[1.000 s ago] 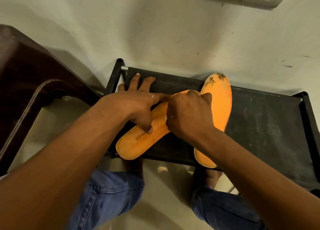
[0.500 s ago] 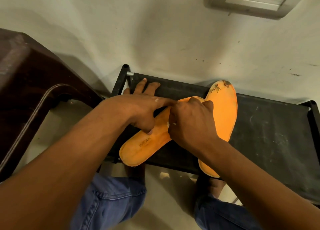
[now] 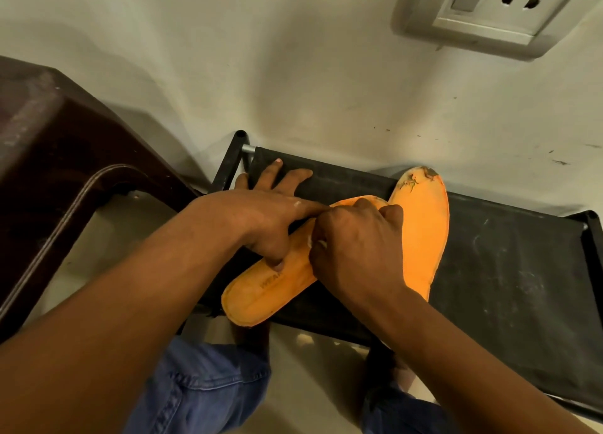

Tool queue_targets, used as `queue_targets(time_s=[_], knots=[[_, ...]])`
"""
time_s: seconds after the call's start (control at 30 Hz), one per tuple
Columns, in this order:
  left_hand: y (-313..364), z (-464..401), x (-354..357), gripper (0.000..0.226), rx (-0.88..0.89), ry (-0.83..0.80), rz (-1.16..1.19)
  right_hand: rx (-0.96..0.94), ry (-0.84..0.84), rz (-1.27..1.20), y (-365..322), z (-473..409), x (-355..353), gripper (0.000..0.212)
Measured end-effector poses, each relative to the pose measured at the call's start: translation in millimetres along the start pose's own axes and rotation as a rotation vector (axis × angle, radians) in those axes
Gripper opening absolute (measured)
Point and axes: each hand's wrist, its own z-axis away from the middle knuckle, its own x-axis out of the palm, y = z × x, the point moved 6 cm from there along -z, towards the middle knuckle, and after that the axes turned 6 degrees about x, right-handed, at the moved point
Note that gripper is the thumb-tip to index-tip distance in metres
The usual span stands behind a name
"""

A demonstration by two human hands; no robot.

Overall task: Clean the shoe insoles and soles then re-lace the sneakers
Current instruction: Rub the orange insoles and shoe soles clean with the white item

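Near insole [image 3: 261, 290] lies slantwise across the rack [image 3: 509, 270], heel toward the person, toe crossing the second insole [image 3: 424, 231]. Left hand [image 3: 261, 218], fingers spread, pins it; right hand [image 3: 355, 247], curled, pinches something pale against its middle.

Two flat orange foam insoles lie on a black fabric-topped rack shelf [image 3: 509, 270] against a pale wall. The nearer insole [image 3: 261, 290], angled, overhangs the shelf's front edge; the left hand [image 3: 261, 218] pins it down, thumb pressing. The right hand [image 3: 355, 251] curls over it, pinching something small and white. The farther insole [image 3: 424, 224] has a frayed toe.
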Motion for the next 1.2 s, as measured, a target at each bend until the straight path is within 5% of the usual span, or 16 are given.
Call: queue_targets(time_s=[0.3,0.47,0.83,1.03,1.2], knots=[[-3.3,-3.2,-3.5,0.111,0.032,0.038,0.015,-0.099,0.025,-0.278,-17.8,7.5,14.6,0.008],[-7.9,-6.2,-2.4,0.117,0.042,0.015,-0.015,-0.015,0.032,-0.065,2.3,-4.0,9.3,0.008],[-10.2,-2.3,-2.2,0.117,0.031,-0.014,0.02,-0.121,0.036,-0.26,-18.4,7.3,17.9,0.004],[-11.3,-2.0,-1.4,0.119,0.026,-0.025,-0.027,0.034,0.072,-0.053,7.9,-4.7,8.3,0.011],[-15.2,-2.1,-3.6,0.119,0.038,-0.028,0.0,-0.018,0.073,-0.167,-6.6,2.3,13.6,0.009]])
